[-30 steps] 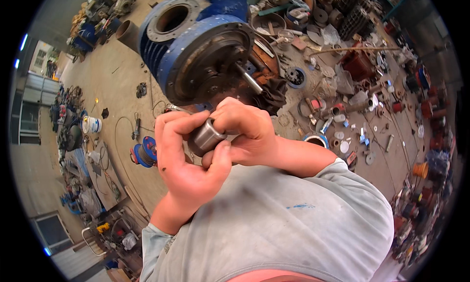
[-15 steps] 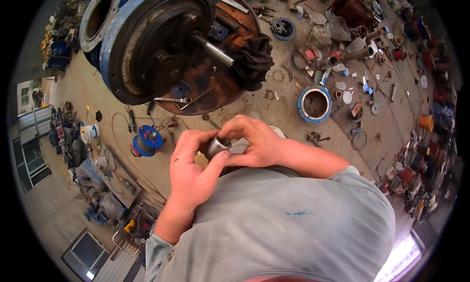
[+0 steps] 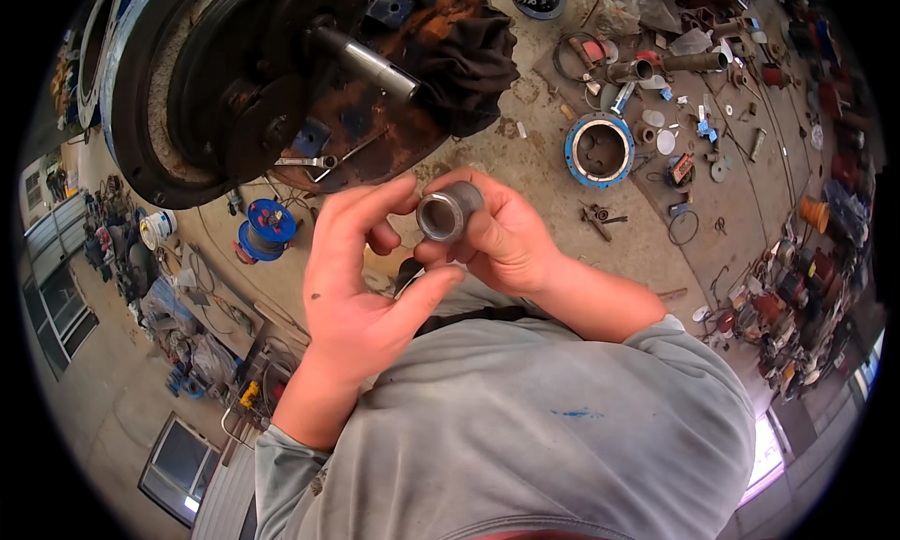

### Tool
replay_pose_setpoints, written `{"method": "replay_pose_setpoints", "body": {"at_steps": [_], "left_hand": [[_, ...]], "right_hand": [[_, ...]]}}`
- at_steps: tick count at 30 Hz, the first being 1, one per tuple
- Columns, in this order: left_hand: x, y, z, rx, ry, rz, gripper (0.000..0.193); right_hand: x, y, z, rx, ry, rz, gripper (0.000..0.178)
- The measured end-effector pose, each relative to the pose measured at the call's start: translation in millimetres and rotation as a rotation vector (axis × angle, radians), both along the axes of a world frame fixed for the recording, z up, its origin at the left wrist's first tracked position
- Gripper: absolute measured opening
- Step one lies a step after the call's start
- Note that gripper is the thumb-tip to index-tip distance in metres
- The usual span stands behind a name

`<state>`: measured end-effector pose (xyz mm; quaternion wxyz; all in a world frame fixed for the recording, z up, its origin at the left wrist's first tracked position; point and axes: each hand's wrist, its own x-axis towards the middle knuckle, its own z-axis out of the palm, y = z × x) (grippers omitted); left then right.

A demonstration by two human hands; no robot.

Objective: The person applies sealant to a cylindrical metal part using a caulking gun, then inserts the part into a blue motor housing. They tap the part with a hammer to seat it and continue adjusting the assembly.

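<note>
A short hollow metal sleeve (image 3: 443, 215) is gripped in my right hand (image 3: 511, 235), its open round end facing up toward me. My left hand (image 3: 352, 277) is close beside it on the left, thumb and fingers apart and curved, with a gap between its fingertips and the sleeve. Beyond my hands, a large round machine housing (image 3: 173, 165) with a blue outer edge stands at the upper left. A bright steel shaft (image 3: 370, 65) juts out of it toward the right, its end near a dark crumpled cloth (image 3: 469, 71).
Under the shaft, a rusty round plate (image 3: 375, 151) carries a wrench (image 3: 309, 161). A blue cable reel (image 3: 267, 229) and a white bucket (image 3: 157, 227) stand on the left. On the right lie a blue-rimmed ring part (image 3: 600, 150), pipes (image 3: 694, 62) and many scattered parts.
The sleeve has been raised and turned so its bore faces me more. My left fingers have come off it, while my right hand keeps hold. The view has shifted, moving the machine up and left.
</note>
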<state>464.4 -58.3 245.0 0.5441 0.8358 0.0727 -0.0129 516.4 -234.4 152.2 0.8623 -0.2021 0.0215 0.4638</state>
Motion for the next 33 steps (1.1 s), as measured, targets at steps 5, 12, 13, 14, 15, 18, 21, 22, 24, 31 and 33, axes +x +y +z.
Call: {"method": "replay_pose_setpoints", "body": {"at_steps": [5,12,13,14,15,18,21,22,24,31,33], "left_hand": [[4,-4,-2,0.043,-0.071,0.034,0.066],[0,-11,5,0.073,-0.16,0.101,0.056],[1,-11,5,0.077,-0.204,0.11,0.055],[2,-11,5,0.082,-0.248,0.12,0.054],[2,-11,6,0.087,-0.292,0.129,0.054],[2,-11,11,0.086,-0.321,0.121,0.053],[0,-12,12,0.078,-0.333,0.126,0.053],[-1,-12,13,0.074,-0.333,0.128,0.053],[-1,-12,14,0.065,-0.334,0.13,0.053],[-9,-10,19,0.055,-0.342,0.149,0.054],[-11,-10,22,0.058,-0.357,0.157,0.054]], "right_hand": [[-1,8,1,0.128,0.05,0.034,0.067],[1,11,15,0.186,0.066,0.156,0.069],[1,12,17,0.193,0.055,0.166,0.069],[0,12,18,0.2,0.045,0.176,0.069],[0,12,20,0.207,0.035,0.186,0.068],[1,11,28,0.168,0.018,0.196,0.067],[-2,11,31,0.13,0.025,0.184,0.068],[-1,11,32,0.132,0.011,0.188,0.068],[0,12,32,0.135,-0.016,0.196,0.069],[-2,15,42,0.157,-0.043,0.214,0.07],[-3,16,46,0.147,-0.026,0.226,0.072]]}}
